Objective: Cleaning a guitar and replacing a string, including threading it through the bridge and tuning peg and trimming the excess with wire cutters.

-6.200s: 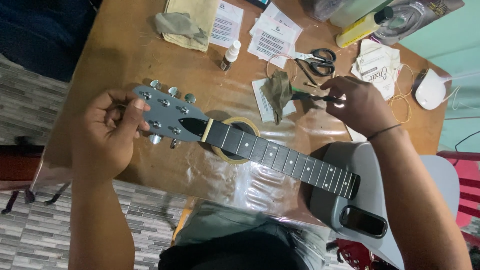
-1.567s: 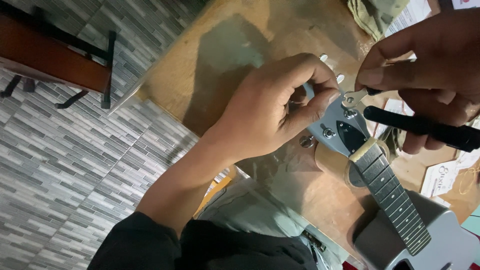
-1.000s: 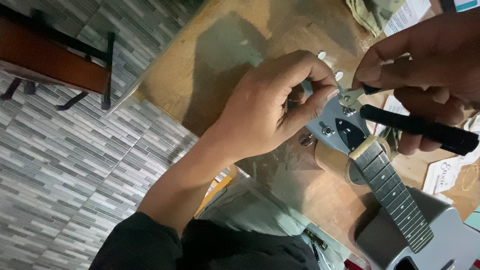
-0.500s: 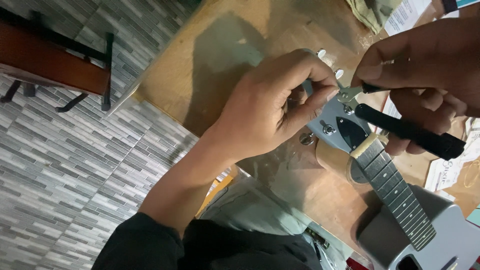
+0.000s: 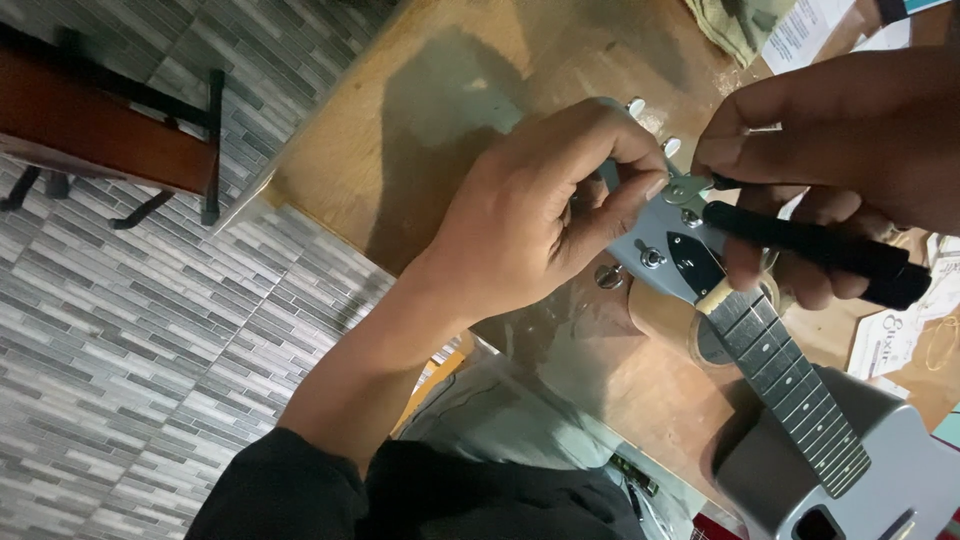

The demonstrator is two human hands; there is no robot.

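Observation:
A small grey guitar lies across a wooden table [image 5: 420,150], its headstock [image 5: 668,238] pointing up-left and its dark fretted neck [image 5: 790,385] running down to the grey body [image 5: 860,470]. My left hand [image 5: 540,210] grips the headstock, thumb and forefinger pinched at a tuning post. My right hand [image 5: 850,150] holds a black-handled plier-like tool [image 5: 810,245], whose metal tip [image 5: 690,188] touches the same post. Silver tuner knobs [image 5: 650,125] show past my left fingers.
Papers [image 5: 800,30] and a greenish cloth [image 5: 740,20] lie at the table's far side; more paper [image 5: 890,340] sits at the right. A dark wooden bench [image 5: 100,130] stands on the grey tiled floor [image 5: 130,350] to the left. My lap is below the table edge.
Since the oldest frame my view has swung left and closer to the headstock, and my right hand brought the tool there. Over the last second both hands stay nearly still.

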